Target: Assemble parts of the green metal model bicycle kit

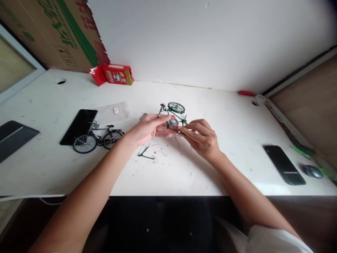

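Note:
A green model bicycle (pixel 176 109) with grey spoked wheels is held above the middle of the white table. My left hand (pixel 151 128) grips it, thumb on top and fingers underneath. My right hand (pixel 201 137) is closed, its fingertips pinched at the bicycle's lower right part; whether they also hold a small piece is hidden. Below my hands, a loose green part (pixel 144 155) lies on the table among thin rods and tiny scraps. A black model bicycle (pixel 97 137) stands upright left of my left forearm.
A black phone (pixel 76 128) and a clear plastic bag (pixel 110 113) lie behind the black bicycle. A red box (pixel 118 74) stands at the back. Another dark phone (pixel 284 165) and a mouse (pixel 312 171) are at the right. The table's front edge (pixel 168 195) is near me.

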Demonstrator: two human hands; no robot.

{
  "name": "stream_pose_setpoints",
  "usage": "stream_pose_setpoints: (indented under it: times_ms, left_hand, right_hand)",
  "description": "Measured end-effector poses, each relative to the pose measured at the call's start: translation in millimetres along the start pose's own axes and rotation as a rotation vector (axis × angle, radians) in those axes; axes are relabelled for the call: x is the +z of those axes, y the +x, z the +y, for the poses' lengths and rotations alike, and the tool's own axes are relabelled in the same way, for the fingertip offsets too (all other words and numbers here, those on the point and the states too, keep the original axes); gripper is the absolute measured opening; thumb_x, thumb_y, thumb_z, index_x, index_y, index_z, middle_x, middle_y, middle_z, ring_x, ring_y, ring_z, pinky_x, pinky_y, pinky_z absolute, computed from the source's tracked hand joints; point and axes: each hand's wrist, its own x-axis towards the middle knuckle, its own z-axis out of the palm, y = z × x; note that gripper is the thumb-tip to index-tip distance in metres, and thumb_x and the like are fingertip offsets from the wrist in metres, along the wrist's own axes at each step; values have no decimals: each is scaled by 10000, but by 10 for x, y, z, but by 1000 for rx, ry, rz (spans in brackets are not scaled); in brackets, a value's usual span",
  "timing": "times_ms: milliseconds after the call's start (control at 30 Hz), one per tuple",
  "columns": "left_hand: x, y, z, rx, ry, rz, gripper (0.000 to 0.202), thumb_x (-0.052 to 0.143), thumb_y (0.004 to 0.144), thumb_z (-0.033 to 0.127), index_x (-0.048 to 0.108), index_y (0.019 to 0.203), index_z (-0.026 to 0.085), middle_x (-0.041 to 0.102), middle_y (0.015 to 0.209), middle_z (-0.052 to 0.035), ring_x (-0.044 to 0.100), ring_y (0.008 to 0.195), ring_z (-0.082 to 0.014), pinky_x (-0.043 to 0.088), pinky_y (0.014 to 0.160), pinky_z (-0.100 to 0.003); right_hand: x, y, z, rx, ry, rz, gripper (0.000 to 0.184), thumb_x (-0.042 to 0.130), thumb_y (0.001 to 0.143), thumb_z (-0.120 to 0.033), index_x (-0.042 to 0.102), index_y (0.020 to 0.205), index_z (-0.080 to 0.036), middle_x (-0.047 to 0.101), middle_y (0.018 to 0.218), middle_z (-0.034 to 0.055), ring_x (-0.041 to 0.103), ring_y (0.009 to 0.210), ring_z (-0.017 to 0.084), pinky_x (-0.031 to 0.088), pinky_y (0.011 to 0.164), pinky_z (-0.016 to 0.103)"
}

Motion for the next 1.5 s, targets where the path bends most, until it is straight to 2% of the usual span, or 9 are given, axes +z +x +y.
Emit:
stream_pose_setpoints:
  times_ms: [133,300,433,533,633,967,1167,1333,1500]
  left_hand:
    - [-48,-18,27,-11,17,-48,419,854,885,453,756,1146,140,797,1106,-161,813,973,-288,663,809,-368]
    - [-60,-21,43,72,-47,4,348,920,803,220,744,1087,123,802,1056,-122,793,979,-219,631,916,-336]
    - [-104,-8,69,201,-122,39,368,892,834,179,711,1146,104,806,1086,-142,790,1033,-227,602,999,-369]
    - [-143,20,78,267,-181,102,352,891,828,147,701,1122,107,798,1098,-127,789,1049,-232,587,1011,-383]
    - [-164,46,70,299,-200,103,320,886,852,197,700,1101,121,798,1081,-119,789,1049,-244,582,1006,-405]
    - [-157,55,36,291,-154,93,363,877,867,227,678,1155,130,795,1125,-154,789,1056,-265,611,909,-392]
    - [-156,59,24,279,-147,111,331,854,881,196,689,1157,122,801,1103,-136,797,1050,-263,619,921,-384]
    - [-157,84,-6,244,-123,111,314,832,901,206,677,1161,125,803,1118,-154,801,1025,-260,643,870,-378]
    - [-152,82,-45,177,-79,78,309,810,920,197,684,1196,136,802,1138,-149,805,1011,-253,653,840,-356]
  right_hand:
    - [-27,0,-14,-55,-176,-72,616,710,979,-174,593,1496,-489,802,1067,2,660,1000,249,576,756,400]
    - [-17,45,-76,-138,-280,-17,736,683,970,-105,470,1601,-417,798,1046,24,670,950,240,568,757,386]
    - [64,99,-326,-192,-202,59,515,739,939,-118,622,1420,-260,772,984,46,640,828,196,537,708,360]
    - [220,116,-610,-286,-68,-204,159,735,977,-239,715,1128,-193,742,907,46,594,813,186,501,647,341]
    - [425,119,-810,-226,-58,-424,200,631,1051,-354,730,1007,-185,714,886,65,585,876,203,467,622,342]
    - [627,124,-844,-202,-226,-628,242,475,1099,-244,671,1004,-139,672,951,117,575,941,255,417,545,363]
    - [277,242,-548,79,402,-331,114,622,1051,-210,696,1139,-211,757,981,49,701,885,159,616,748,313]
    - [83,230,-182,218,386,75,199,766,945,-156,799,1103,-274,778,951,40,718,785,167,611,610,322]
    - [120,99,39,349,420,150,90,746,969,-246,801,1028,-285,735,951,45,677,740,167,579,547,326]
